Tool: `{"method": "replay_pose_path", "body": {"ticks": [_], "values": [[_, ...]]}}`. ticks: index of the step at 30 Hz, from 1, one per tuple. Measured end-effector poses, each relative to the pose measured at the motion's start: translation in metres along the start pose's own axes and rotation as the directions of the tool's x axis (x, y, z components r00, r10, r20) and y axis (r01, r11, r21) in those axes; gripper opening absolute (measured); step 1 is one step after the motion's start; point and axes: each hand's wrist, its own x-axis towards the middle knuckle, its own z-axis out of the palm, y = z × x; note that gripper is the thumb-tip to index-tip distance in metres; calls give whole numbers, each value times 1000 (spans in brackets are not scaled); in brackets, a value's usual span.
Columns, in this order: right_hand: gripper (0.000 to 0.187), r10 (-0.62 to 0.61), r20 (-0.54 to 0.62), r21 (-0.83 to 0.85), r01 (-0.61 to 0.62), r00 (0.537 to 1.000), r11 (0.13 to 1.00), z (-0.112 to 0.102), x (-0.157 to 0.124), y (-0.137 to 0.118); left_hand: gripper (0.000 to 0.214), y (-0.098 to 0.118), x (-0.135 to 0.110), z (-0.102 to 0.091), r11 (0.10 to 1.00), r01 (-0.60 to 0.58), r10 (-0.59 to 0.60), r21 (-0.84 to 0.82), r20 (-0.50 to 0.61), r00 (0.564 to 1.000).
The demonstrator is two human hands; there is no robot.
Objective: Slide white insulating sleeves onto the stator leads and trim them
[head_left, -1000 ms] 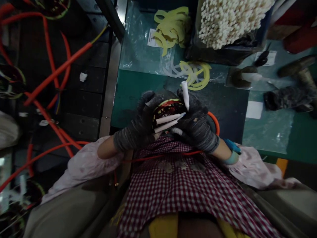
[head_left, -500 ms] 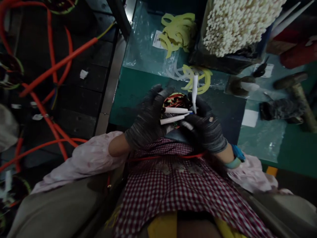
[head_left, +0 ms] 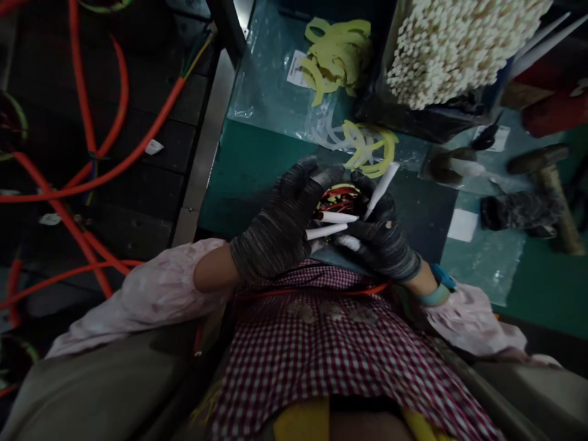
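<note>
gloved fingers (head_left: 294, 177) of a worker's left hand (head_left: 271, 229) curl round the left side of a wire-packed drum (head_left: 343, 196), grasping it near the middle of the frame, just above a checked apron (head_left: 312, 349). opposite, the right hand (head_left: 386, 239) appears to pinch the lower end of a slanted white tube (head_left: 384, 184), its fingers bent at the drum's right side. two more white tubes (head_left: 339, 217) reach across the drum's near side, their narrow tips pointing toward that hand. the work looks part done: red wire (head_left: 333, 205) already sits inside the rim, while the tubes stick out loose and seem not yet set in place. where the wires meet the tubes is too dim to tell. yellow strips (head_left: 340, 58) lie at top centre, beside a dark bin (head_left: 404, 125) of white sticks (head_left: 459, 58); a hammer (head_left: 563, 211) rests at far right, and orange cables (head_left: 172, 101) loop across the upper left.
</note>
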Motion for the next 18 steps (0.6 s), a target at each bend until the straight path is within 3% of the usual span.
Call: {"method": "replay_pose_path", "body": {"ticks": [4,9,11,14,18], "values": [[33,-27,-46,-18,26,999,1000,5,-5,-6,77,2,-1,-2,1000,-21,21,8,10,1000],[28,148,-139,-112,-164,979,980,17,-21,-17,75,13,-2,4,998,19,-18,54,-31,999],[32,213,-127,-100,-226,969,969,17,-20,-22,74,14,0,6,998,49,-47,46,-51,998],[39,262,-44,-73,-264,964,962,10,-2,-24,81,-3,6,1,998,58,-58,-22,-20,998],[27,150,108,-32,-148,983,989,-2,46,-9,94,-52,19,-19,966,133,-97,-222,167,981]]}}
